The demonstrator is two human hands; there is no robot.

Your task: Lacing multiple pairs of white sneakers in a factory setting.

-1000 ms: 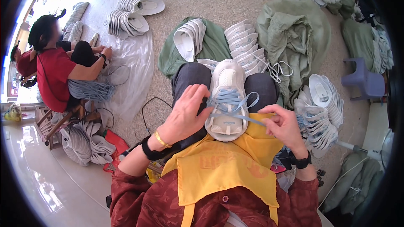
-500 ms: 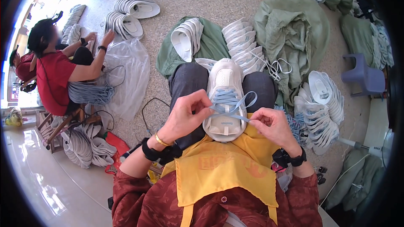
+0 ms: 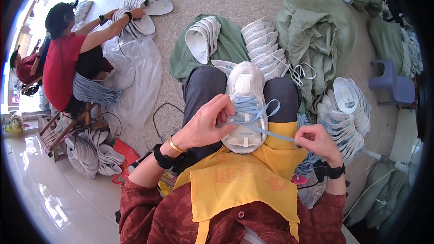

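Observation:
A white sneaker [image 3: 244, 74] with light blue laces rests on my lap, its toe pointing away from me. My left hand [image 3: 209, 121] is at its left side, fingers curled and thumb against the edge by the lacing; some fingertips are hidden. To the right of the sneaker, my right hand [image 3: 319, 143] pinches the blue shoelace [image 3: 276, 134], which runs taut from the eyelets. A loop of lace stands up at the right of the lacing. Beneath the sneaker's heel lies my yellow apron [image 3: 244, 171].
Nested white shoe uppers lie on a green sack [image 3: 176, 58], with a stacked row [image 3: 260, 40] beside it. More uppers [image 3: 346, 117] and a purple stool [image 3: 392, 83] are at right. A co-worker in red [image 3: 68, 70] sits at left by clear plastic sheeting [image 3: 140, 72].
My right hand has moved right, drawing the lace out straight. My left hand has shifted slightly against the sneaker. The co-worker now reaches forward to the stacked uppers.

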